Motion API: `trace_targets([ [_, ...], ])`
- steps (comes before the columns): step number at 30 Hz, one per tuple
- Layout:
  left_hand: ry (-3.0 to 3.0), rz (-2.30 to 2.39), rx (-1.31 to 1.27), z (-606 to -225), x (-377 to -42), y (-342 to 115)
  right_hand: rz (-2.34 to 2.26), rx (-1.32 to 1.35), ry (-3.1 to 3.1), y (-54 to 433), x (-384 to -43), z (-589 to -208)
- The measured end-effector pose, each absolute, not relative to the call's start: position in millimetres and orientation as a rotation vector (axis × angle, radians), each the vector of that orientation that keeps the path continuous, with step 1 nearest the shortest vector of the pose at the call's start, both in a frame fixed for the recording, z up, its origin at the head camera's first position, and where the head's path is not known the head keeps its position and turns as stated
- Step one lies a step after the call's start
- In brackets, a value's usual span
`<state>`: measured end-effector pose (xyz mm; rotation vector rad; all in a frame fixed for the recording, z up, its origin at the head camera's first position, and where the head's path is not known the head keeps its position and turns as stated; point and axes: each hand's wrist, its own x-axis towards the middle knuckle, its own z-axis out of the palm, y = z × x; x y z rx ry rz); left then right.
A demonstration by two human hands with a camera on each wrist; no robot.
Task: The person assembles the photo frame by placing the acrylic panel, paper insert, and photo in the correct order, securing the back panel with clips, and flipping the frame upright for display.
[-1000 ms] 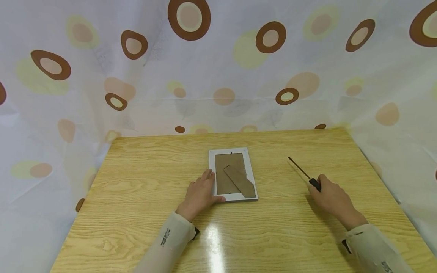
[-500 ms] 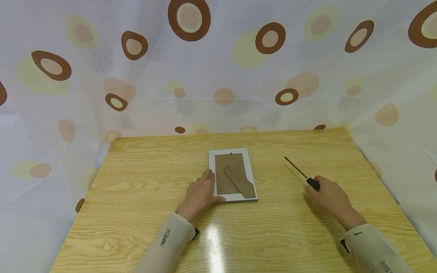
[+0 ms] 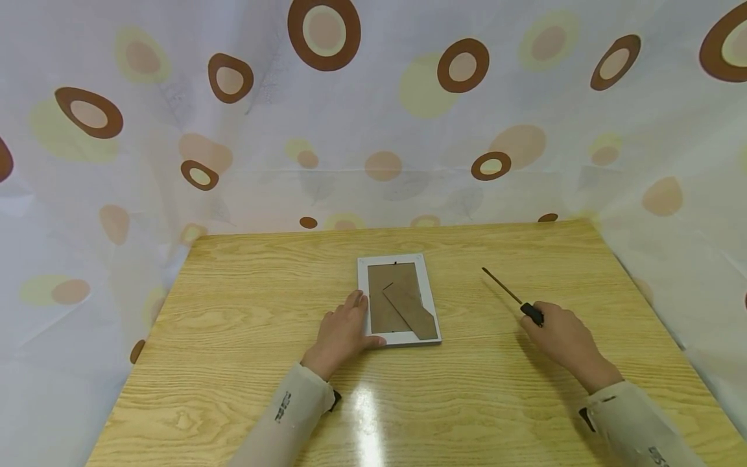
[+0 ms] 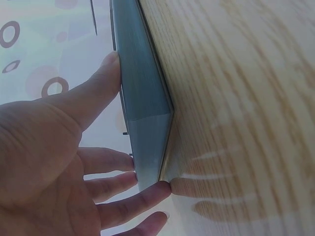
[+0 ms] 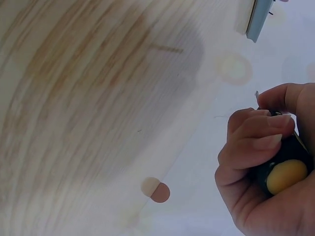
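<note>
Getting ready, it seems: picture frame (image 3: 386, 308) steadied.
By the left hand (image 3: 341, 332), grip loose, the frame is touched, back up on the bench (image 3: 233, 350); the screwdriver (image 3: 530, 312) is clasped by the right hand (image 3: 565, 338). Next, its tip should be brought nearer.

The picture frame (image 3: 397, 299) lies face down beside the left hand (image 3: 344, 329), whose fingers touch its side and thumb its near edge; its white border surrounds a brown backing, with a brown stand aslant across it toward the right hand (image 3: 561, 340). The screwdriver (image 3: 532, 313), dark-handled with a yellow butt, is gripped in the right hand, its thin bare shaft pointing forward and toward the left hand's side.
</note>
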<state>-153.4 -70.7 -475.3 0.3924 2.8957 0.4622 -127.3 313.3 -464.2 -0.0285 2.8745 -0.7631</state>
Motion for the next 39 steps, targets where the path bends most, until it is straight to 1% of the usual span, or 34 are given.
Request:
trace_targets([
  [39,2.895,0.5,0.398,-475.1,-152.6,-71.1,-0.757,-0.121,2.867,282.1,-134.8,-458.7],
])
